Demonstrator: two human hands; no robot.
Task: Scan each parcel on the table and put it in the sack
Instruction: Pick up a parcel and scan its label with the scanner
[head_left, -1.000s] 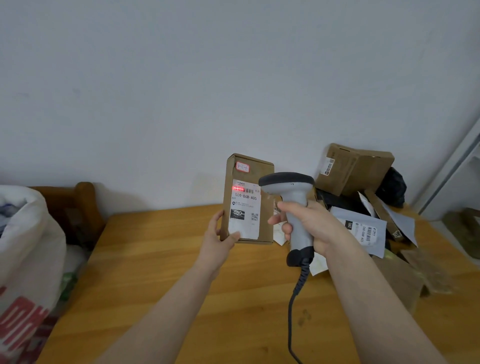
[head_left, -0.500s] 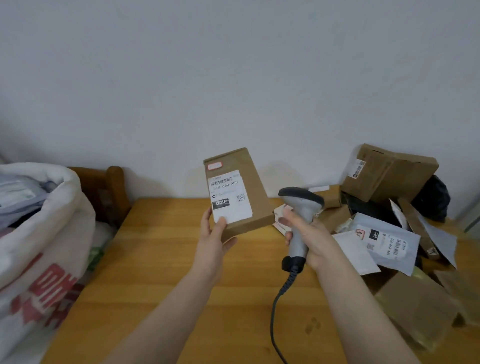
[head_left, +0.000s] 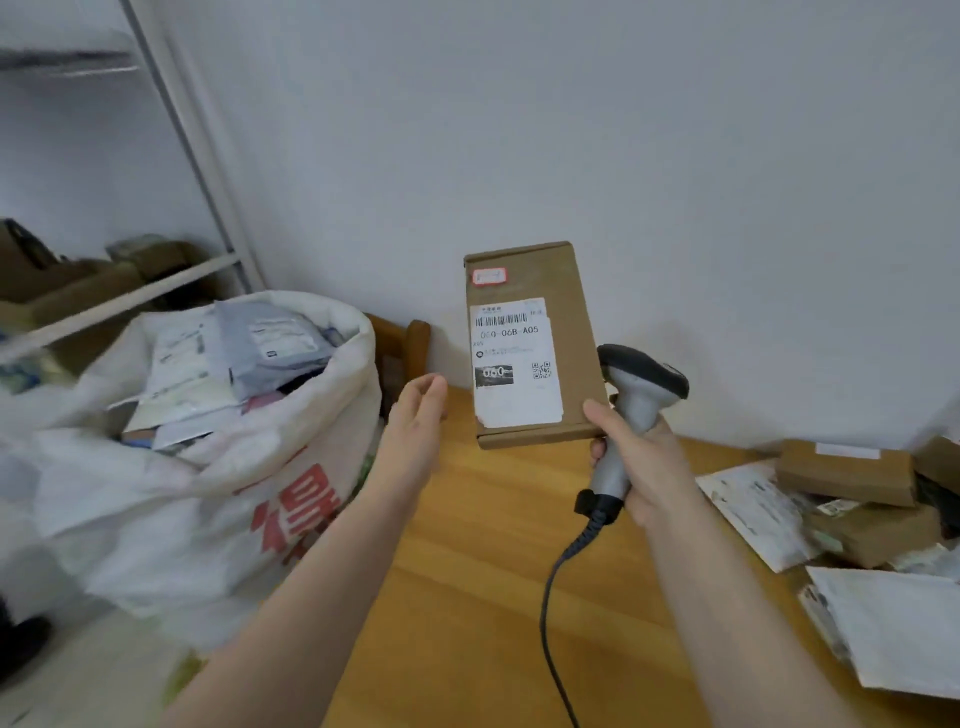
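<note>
Left hand (head_left: 415, 423) open, fingers straight and together, just clear of the labelled cardboard box (head_left: 574, 322), upright above the wooden table (head_left: 483, 597), lower right corner against the thumb of the right hand (head_left: 647, 462) gripping the barcode scanner (head_left: 644, 382), white sack (head_left: 208, 499) left.

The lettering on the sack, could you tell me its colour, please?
Red lettering on the white sack, clearest in the head view.

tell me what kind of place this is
Probably a small parcel sorting or pickup room: a sack stuffed with labelled mailers, a barcode scanner in the right hand, and more parcels heaped on the table.
</note>
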